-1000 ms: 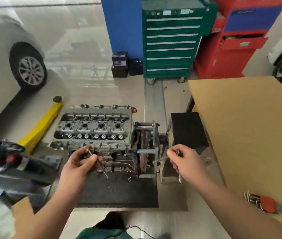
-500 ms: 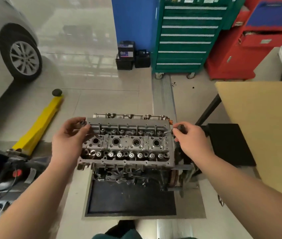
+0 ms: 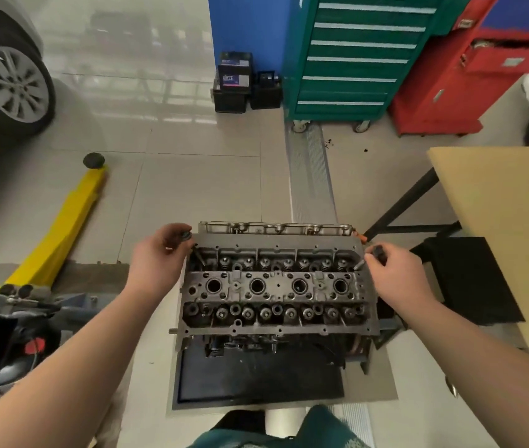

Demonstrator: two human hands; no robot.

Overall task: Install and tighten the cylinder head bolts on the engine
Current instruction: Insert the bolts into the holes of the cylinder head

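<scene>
Left hand (image 3: 156, 265) and right hand (image 3: 394, 276) each pinch a head bolt (image 3: 186, 236) at the cylinder head's (image 3: 276, 286) far corners; recommend starting both threads squarely by hand before tightening.

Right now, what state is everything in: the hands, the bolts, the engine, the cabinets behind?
Left hand: pinching a bolt by its head at the far left corner of the cylinder head.
Right hand: holding a second bolt, tip angled down at the far right corner.
Cylinder head: uncovered, valve gear exposed, four centre wells empty.
Green cabinet: drawers closed.
Red cabinet: one drawer ajar.
</scene>
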